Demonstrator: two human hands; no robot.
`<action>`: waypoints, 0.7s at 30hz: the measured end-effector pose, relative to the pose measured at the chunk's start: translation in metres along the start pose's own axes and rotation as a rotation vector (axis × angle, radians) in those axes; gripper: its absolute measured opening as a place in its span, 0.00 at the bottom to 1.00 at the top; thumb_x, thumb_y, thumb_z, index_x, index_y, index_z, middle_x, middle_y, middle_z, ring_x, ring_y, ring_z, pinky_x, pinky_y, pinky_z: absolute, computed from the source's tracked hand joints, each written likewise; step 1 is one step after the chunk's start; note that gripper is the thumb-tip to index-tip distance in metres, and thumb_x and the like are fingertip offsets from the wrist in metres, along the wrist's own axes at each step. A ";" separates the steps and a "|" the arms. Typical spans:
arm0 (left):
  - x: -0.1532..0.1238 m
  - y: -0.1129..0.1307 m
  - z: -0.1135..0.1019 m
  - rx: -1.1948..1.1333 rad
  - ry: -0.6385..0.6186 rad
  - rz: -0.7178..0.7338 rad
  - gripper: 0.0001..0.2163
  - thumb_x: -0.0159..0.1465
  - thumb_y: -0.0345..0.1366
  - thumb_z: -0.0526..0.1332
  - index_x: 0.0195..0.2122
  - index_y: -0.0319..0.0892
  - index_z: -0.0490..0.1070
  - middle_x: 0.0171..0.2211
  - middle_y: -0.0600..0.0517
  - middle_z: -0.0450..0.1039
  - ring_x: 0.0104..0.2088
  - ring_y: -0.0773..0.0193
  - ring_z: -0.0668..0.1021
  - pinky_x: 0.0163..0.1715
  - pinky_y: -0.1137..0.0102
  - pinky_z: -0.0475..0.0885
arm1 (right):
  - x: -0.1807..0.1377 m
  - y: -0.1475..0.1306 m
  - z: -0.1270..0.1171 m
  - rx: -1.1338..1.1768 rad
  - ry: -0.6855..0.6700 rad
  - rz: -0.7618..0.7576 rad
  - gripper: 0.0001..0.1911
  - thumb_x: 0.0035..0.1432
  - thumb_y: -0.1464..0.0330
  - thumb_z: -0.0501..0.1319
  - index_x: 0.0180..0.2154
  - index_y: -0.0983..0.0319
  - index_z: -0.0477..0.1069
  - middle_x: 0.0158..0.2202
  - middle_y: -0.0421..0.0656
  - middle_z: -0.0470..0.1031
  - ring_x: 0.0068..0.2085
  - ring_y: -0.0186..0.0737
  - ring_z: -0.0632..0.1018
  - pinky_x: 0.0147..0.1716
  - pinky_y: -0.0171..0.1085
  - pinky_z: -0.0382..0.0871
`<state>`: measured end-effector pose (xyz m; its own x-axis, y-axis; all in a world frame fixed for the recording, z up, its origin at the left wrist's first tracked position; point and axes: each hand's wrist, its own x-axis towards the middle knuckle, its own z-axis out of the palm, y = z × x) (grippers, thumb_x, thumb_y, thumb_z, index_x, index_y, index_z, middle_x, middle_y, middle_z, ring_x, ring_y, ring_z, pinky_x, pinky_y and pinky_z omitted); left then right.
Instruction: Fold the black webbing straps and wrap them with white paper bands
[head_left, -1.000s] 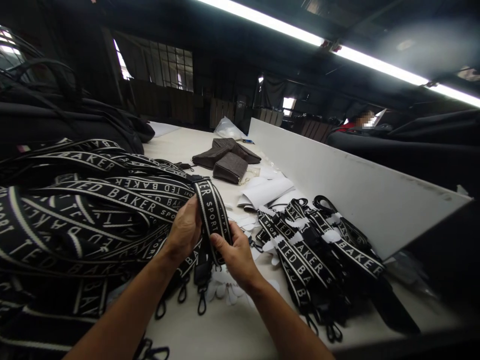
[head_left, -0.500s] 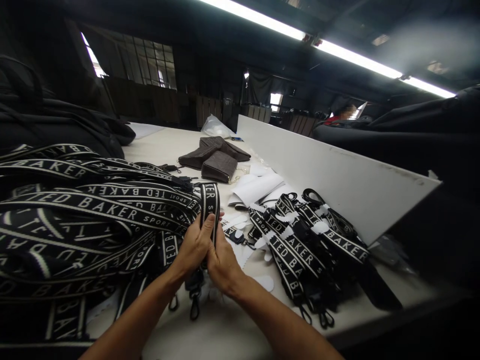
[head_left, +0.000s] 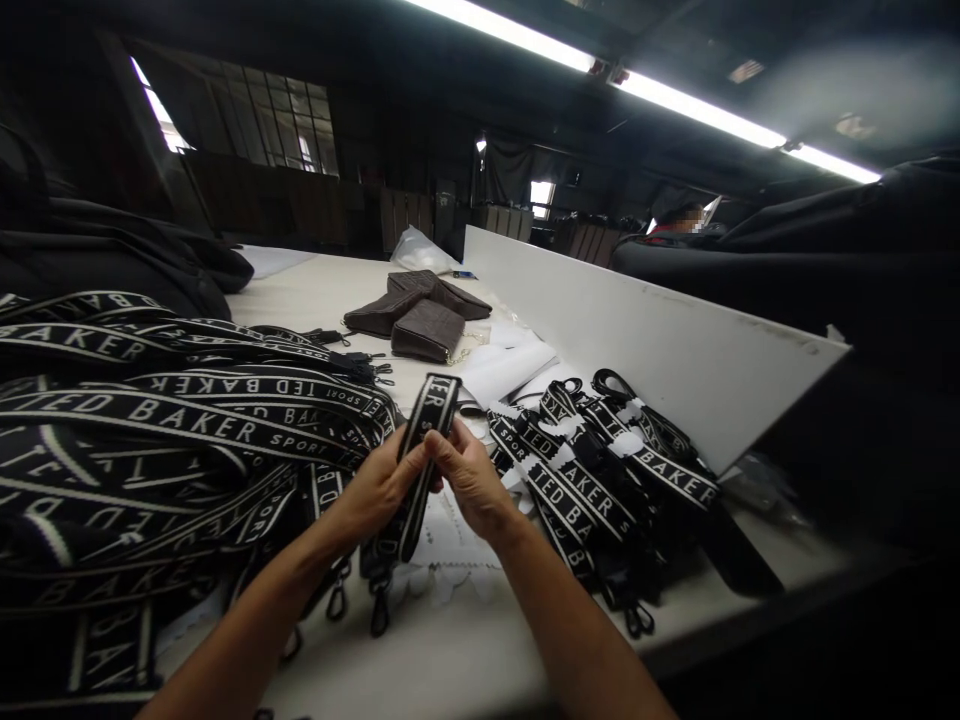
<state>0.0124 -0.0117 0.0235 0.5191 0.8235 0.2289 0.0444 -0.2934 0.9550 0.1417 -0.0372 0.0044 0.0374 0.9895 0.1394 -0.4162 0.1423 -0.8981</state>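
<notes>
Both my hands grip one folded black strap [head_left: 429, 412] with white lettering, held just above the white table [head_left: 450, 660]. My left hand [head_left: 377, 487] pinches its lower part from the left. My right hand [head_left: 472, 478] pinches it from the right, thumb on the strap's face. The strap's metal clips [head_left: 377, 610] dangle below my hands. A large heap of loose lettered straps [head_left: 172, 430] lies to the left, touching my left hand's side. To the right lies a row of folded straps [head_left: 600, 480] banded with white paper.
White paper pieces [head_left: 450, 550] lie under my hands. Brown pouches [head_left: 424, 315] and white sheets [head_left: 506, 370] sit further back. A white board [head_left: 645, 340] walls the table's right side. Black bags [head_left: 120, 260] are piled at the far left. A person sits far back right.
The strap is now folded into a narrow bundle, raised and tilted, with its loop end sticking up. My hands have shifted slightly right of the heap. The camera has turned a little.
</notes>
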 end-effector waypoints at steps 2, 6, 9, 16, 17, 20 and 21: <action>-0.004 -0.001 0.011 0.009 -0.114 -0.021 0.17 0.63 0.50 0.61 0.39 0.38 0.68 0.27 0.51 0.71 0.24 0.63 0.75 0.24 0.70 0.72 | -0.001 -0.001 -0.002 0.073 -0.013 0.071 0.28 0.49 0.54 0.70 0.49 0.62 0.71 0.35 0.43 0.78 0.24 0.32 0.72 0.20 0.30 0.63; -0.013 -0.002 0.018 -0.214 -0.342 -0.195 0.15 0.65 0.46 0.61 0.38 0.37 0.69 0.26 0.48 0.73 0.24 0.63 0.76 0.26 0.70 0.72 | -0.007 -0.013 -0.008 0.191 -0.077 0.114 0.20 0.53 0.56 0.68 0.43 0.62 0.73 0.33 0.42 0.78 0.30 0.37 0.77 0.27 0.34 0.71; -0.018 0.000 0.019 -0.479 -0.466 -0.319 0.14 0.65 0.43 0.62 0.41 0.34 0.71 0.32 0.42 0.76 0.31 0.60 0.80 0.35 0.69 0.74 | -0.008 -0.022 -0.013 0.379 -0.152 0.038 0.16 0.57 0.56 0.67 0.40 0.60 0.73 0.24 0.35 0.69 0.27 0.32 0.73 0.36 0.35 0.74; -0.023 0.002 0.042 -0.738 -0.277 -0.453 0.20 0.62 0.39 0.66 0.53 0.40 0.65 0.40 0.43 0.75 0.31 0.65 0.77 0.32 0.72 0.74 | 0.003 -0.027 -0.021 0.503 -0.112 -0.052 0.16 0.54 0.57 0.69 0.30 0.62 0.71 0.15 0.28 0.47 0.17 0.25 0.52 0.26 0.27 0.67; -0.022 0.002 0.044 -0.725 -0.239 -0.458 0.22 0.62 0.40 0.66 0.55 0.41 0.63 0.38 0.44 0.75 0.30 0.65 0.77 0.31 0.72 0.73 | 0.003 -0.026 -0.022 0.447 -0.088 -0.075 0.16 0.54 0.57 0.69 0.30 0.63 0.72 0.15 0.29 0.48 0.17 0.25 0.54 0.27 0.28 0.68; -0.019 0.000 0.045 -0.620 -0.186 -0.432 0.23 0.64 0.47 0.63 0.55 0.41 0.62 0.30 0.48 0.74 0.25 0.67 0.74 0.25 0.74 0.70 | 0.001 -0.026 -0.022 0.364 -0.042 -0.114 0.15 0.54 0.58 0.69 0.29 0.63 0.73 0.15 0.30 0.53 0.19 0.26 0.61 0.32 0.31 0.71; -0.018 0.000 0.042 -0.574 -0.192 -0.408 0.22 0.64 0.48 0.62 0.53 0.40 0.64 0.29 0.49 0.73 0.23 0.68 0.73 0.24 0.75 0.69 | 0.000 -0.027 -0.022 0.389 -0.044 -0.108 0.15 0.54 0.57 0.69 0.29 0.63 0.73 0.16 0.31 0.56 0.20 0.27 0.64 0.33 0.32 0.71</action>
<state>0.0392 -0.0468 0.0110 0.6997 0.6978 -0.1532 -0.1606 0.3626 0.9180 0.1728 -0.0404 0.0195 0.0645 0.9661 0.2500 -0.7253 0.2174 -0.6532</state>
